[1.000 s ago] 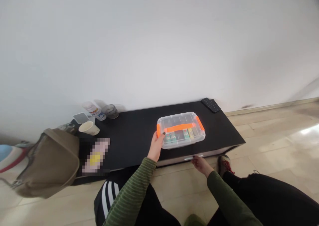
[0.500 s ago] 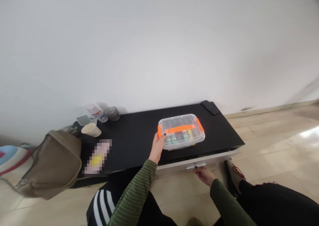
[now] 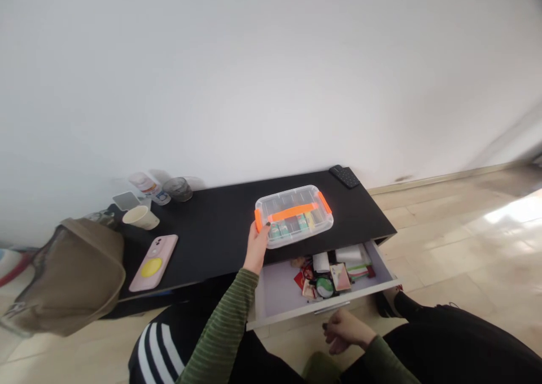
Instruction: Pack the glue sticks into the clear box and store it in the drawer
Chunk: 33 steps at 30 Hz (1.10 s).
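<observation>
My left hand (image 3: 257, 245) is closed on the left end of a clear plastic storage box (image 3: 294, 217) with orange latches and an orange handle; small green-and-white packs show through its lid. The box rests on the black top of a low cabinet (image 3: 212, 226). Below the front of a pulled-out drawer (image 3: 279, 288), my right hand (image 3: 345, 330) hangs apart from the metal drawer handle (image 3: 331, 308). Its fingers are loosely bent and hold nothing. Inside the drawer lie several small things, among them a round green-and-white item (image 3: 324, 287) and a pinkish card-like box (image 3: 340, 276).
On the cabinet's left stand a paper cup (image 3: 141, 217), a white bottle (image 3: 149, 188) and a dark glass (image 3: 178, 189), with a pink phone (image 3: 154, 264) nearer me. A brown bag (image 3: 80, 276) sits beside them. A black keypad-like object (image 3: 345, 176) lies at the back right.
The drawer has come out towards me and its contents now show. My right hand has let go of its handle and moved slightly down. My left hand still grips the box.
</observation>
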{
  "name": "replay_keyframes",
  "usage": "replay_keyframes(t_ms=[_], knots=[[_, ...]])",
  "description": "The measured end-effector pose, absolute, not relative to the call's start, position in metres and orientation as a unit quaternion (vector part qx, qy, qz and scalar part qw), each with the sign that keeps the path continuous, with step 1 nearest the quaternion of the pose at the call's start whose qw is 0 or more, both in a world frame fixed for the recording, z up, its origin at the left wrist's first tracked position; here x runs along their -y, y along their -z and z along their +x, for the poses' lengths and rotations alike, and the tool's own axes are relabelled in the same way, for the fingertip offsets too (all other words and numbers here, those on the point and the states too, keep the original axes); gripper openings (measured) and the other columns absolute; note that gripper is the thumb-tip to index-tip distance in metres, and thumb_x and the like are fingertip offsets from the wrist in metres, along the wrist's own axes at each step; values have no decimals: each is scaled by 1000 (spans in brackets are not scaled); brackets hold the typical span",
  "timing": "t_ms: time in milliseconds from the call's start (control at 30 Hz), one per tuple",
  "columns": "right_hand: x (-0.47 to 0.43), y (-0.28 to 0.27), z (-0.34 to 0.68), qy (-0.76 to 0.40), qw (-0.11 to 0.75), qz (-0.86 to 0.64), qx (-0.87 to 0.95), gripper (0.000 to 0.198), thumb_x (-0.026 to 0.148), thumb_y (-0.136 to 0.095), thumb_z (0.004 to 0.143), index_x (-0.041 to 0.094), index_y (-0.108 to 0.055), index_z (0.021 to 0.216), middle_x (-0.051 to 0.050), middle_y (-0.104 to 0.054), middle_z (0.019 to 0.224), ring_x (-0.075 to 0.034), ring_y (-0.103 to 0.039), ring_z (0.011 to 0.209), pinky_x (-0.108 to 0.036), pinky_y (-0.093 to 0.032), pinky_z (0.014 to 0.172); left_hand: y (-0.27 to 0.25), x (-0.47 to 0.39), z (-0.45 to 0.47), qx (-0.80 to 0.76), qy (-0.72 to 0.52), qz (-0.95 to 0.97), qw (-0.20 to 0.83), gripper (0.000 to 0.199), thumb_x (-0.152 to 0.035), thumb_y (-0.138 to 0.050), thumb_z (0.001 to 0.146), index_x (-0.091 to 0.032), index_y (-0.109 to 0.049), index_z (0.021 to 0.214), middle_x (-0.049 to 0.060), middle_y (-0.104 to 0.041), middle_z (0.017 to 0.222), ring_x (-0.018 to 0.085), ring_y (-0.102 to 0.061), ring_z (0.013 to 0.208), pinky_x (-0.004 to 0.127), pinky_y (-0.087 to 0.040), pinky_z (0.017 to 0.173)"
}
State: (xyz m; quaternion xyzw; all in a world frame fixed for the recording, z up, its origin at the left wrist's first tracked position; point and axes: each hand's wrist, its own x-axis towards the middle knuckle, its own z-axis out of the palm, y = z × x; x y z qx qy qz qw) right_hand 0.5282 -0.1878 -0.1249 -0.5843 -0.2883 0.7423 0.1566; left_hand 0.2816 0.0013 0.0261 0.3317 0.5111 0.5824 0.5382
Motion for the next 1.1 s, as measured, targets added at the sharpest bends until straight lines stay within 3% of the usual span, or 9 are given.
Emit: replay_keyframes(t_ms=[67,167,233,300,400,600,867,967,1100], knots=[[188,92,534,-754,123,-527,372,29,43,-67,76,14,-66,73,-12,-72,78,-20,-70,58,-27,-55,52,-25,5,284,-505,-592,337,530,49,-40,-69,77,-18,-57,120,7,-66,110,18,-63,95,29,-48,83],[172,54,551,-686,220,-512,468,39,50,-56,83,15,-68,93,-11,-73,94,-21,-72,73,-31,-56,63,-25,18,287,-491,-607,344,521,48,-36,-67,79,-20,-56,123,6,-65,115,18,-61,103,28,-48,87],[159,47,563,-590,267,-557,520,36,46,-58,82,18,-68,103,-10,-73,102,-23,-70,90,-33,-54,78,-27,29,288,-488,-615,340,518,49,-34,-66,80,-22,-55,126,6,-64,119,18,-61,105,28,-48,88],[151,54,573,-523,242,-604,550,31,38,-64,77,20,-69,101,-9,-73,101,-25,-68,96,-34,-50,85,-29,41,290,-491,-619,336,513,49,-34,-65,81,-23,-55,128,5,-64,118,18,-61,103,28,-49,86],[151,74,580,-484,170,-645,566,21,31,-66,72,21,-71,89,-9,-74,90,-27,-68,88,-34,-49,80,-33,60,292,-496,-629,322,504,50,-36,-64,82,-23,-54,129,5,-66,113,18,-63,96,29,-50,84],[154,73,582,-517,161,-658,523,31,36,-61,76,20,-71,100,-7,-74,86,-26,-67,86,-34,-49,79,-34,107,290,-531,-614,270,518,55,-38,-67,79,-26,-54,131,5,-69,111,21,-65,98,32,-52,84],[155,43,582,-607,387,-598,352,75,76,-32,85,18,-64,121,-12,-66,123,-29,-60,117,-36,-51,93,20,190,296,-588,-538,248,551,68,-47,-71,75,-25,-49,135,11,-52,143,31,-48,132,38,-47,102],[155,44,579,-634,365,-588,345,71,73,-45,83,19,-62,125,-11,-63,129,-28,-56,124,-36,-46,101,46,203,301,-614,-518,235,547,69,-52,-67,76,-25,-46,136,11,-48,147,29,-46,135,35,-45,104],[143,63,568,-616,313,-619,374,59,55,-69,74,17,-62,119,-13,-64,126,-29,-56,122,-37,-44,103,66,194,296,-644,-456,248,562,64,-51,-65,78,-22,-48,133,13,-48,145,29,-47,133,36,-44,104]])
